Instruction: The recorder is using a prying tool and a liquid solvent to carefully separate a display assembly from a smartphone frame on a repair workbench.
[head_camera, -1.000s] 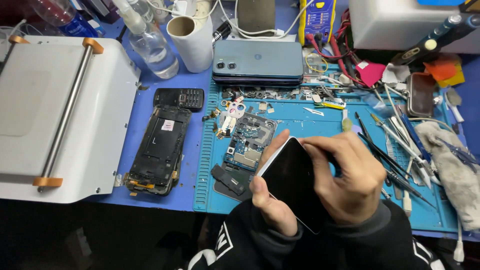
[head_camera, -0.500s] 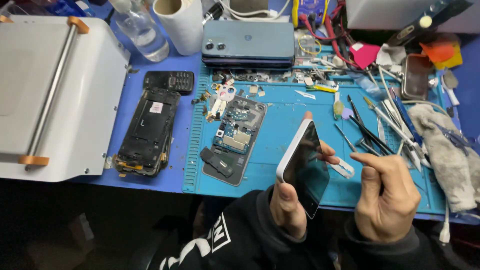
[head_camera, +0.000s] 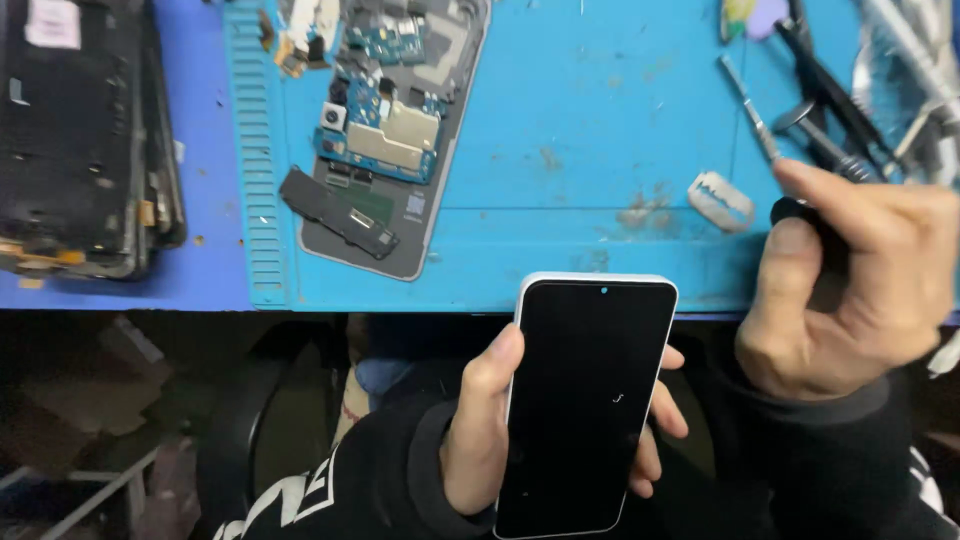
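Note:
My left hand (head_camera: 490, 430) holds a smartphone (head_camera: 588, 400) with a white frame and a dark screen, upright and facing me, below the front edge of the blue work mat (head_camera: 560, 130). To its right my right hand (head_camera: 850, 290) is curled around a thin black tool (head_camera: 815, 235), of which only a short dark stretch shows between thumb and fingers. Both sleeves are black.
An opened phone with its circuit boards exposed (head_camera: 385, 140) lies on the mat at upper left. A second gutted dark phone body (head_camera: 85, 140) rests at far left. A razor blade (head_camera: 722, 200), tweezers and metal tools (head_camera: 800, 110) lie at upper right.
The camera has come much closer. The phone has turned from edge-on to screen facing me and sits lower, off the mat. My right hand has risen beside it.

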